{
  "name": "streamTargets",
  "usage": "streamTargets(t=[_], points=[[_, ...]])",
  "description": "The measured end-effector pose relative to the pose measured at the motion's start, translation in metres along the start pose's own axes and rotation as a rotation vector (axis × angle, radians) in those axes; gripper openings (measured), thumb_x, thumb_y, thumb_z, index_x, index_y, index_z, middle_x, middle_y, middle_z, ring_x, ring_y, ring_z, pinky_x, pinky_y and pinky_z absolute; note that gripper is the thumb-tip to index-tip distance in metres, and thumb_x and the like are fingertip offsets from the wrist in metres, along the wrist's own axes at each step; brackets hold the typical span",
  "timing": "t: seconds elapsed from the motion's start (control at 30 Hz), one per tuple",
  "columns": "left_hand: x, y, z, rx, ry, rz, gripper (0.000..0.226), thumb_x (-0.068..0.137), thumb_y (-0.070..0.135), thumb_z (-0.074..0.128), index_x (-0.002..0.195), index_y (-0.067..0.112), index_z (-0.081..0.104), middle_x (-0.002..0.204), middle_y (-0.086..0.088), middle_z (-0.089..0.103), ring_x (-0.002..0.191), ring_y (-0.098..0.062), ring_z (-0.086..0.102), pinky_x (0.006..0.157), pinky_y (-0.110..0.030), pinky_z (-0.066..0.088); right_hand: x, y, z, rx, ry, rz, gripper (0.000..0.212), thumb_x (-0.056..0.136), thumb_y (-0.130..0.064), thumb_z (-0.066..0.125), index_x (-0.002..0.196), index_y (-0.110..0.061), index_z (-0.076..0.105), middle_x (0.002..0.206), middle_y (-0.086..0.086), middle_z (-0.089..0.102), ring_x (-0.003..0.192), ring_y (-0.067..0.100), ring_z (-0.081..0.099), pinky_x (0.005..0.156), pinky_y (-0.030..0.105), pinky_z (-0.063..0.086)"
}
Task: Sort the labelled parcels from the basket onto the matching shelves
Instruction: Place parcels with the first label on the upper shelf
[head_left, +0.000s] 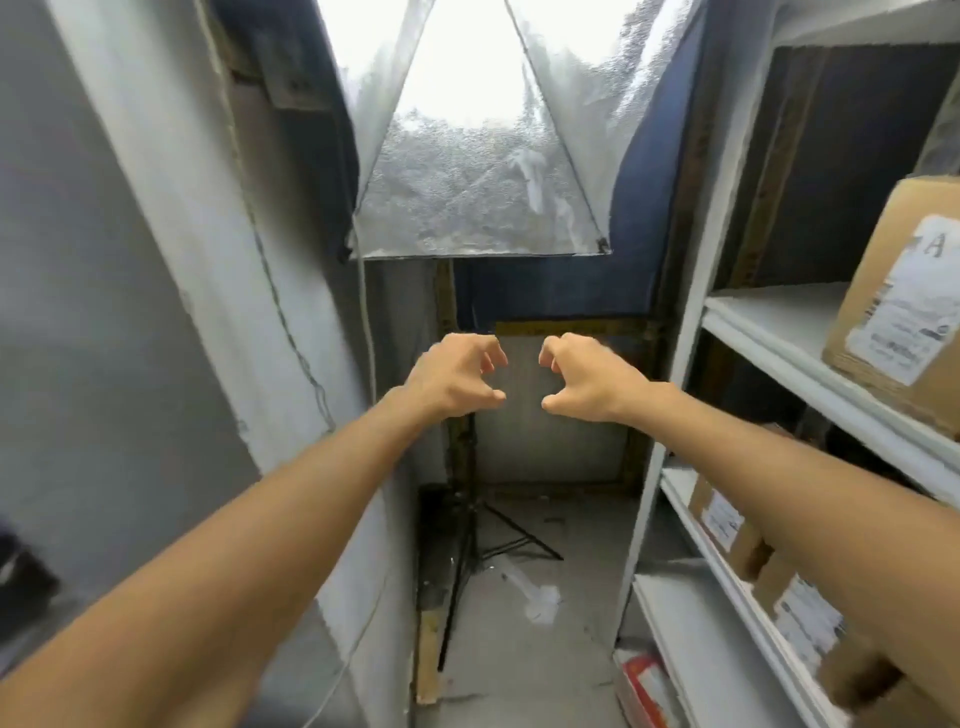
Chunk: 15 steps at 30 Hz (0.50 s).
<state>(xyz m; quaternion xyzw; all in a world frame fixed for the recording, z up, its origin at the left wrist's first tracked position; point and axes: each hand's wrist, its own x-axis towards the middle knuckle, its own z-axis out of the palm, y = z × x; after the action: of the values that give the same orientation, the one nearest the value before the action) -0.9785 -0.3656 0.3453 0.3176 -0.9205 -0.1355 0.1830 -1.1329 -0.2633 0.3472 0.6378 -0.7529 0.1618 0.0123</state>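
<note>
Grey concrete floor runs down a narrow aisle between a pale painted wall on the left and a white shelving unit on the right. At the far end a silver quilted softbox lamp glows brightly on a black tripod stand, closing off the passage, with a dark blue cloth hanging behind it. A thin cable trails down the left wall. A crumpled white scrap lies on the floor near the tripod's legs, and a red and white packet sits low at the foot of the shelving.

Both bare arms stretch forward at mid-height. The left hand and the right hand face each other, close but apart, each with fingers and thumb curled like a claw and holding nothing.

A brown cardboard parcel rests on an upper shelf at the right edge; its white paper label bears a handwritten "A", the printed lines below being too blurred to read. On a lower shelf stand two smaller brown cardboard parcels with white labels, their text illegible.
</note>
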Motion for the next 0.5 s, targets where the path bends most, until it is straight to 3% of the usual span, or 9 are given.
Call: streamTargets(t=[0.17,0.3,0.5], points=[[-0.142,-0.050,-0.028,0.110,-0.019,-0.341,0.039,0.069,0.028,0.077,0.105,0.021,0.066,0.093,0.005,0.064,0.092,-0.017,0.063,0.082,-0.036,0.054,-0.021,-0.101,0.048,0.067,-0.160,-0.259,0.044,0.080,-0.024,0.072,0.117,-0.010,0.053,0.114,0.007,0.053,0.099,0.024,0.055,0.084,0.038,0.053],[-0.253,-0.075,-0.053,0.119,0.078,-0.567,0.037,0.065,0.029,0.078,0.101,0.024,0.067,0.095,0.003,0.068,0.089,-0.015,0.065,0.082,-0.034,0.055,-0.043,-0.192,0.075,0.055,-0.267,-0.502,0.055,0.077,-0.028,0.072,0.123,-0.009,0.050,0.121,0.011,0.052,0.110,0.029,0.053,0.087,0.036,0.047],[-0.408,-0.083,-0.092,0.145,0.151,-0.824,0.038,0.065,0.031,0.078,0.100,0.022,0.066,0.096,0.000,0.069,0.089,-0.020,0.065,0.077,-0.037,0.055,-0.098,-0.324,0.085,0.048,-0.378,-0.825,0.053,0.080,-0.026,0.070,0.127,-0.013,0.050,0.122,0.007,0.054,0.108,0.027,0.054,0.083,0.031,0.046]])
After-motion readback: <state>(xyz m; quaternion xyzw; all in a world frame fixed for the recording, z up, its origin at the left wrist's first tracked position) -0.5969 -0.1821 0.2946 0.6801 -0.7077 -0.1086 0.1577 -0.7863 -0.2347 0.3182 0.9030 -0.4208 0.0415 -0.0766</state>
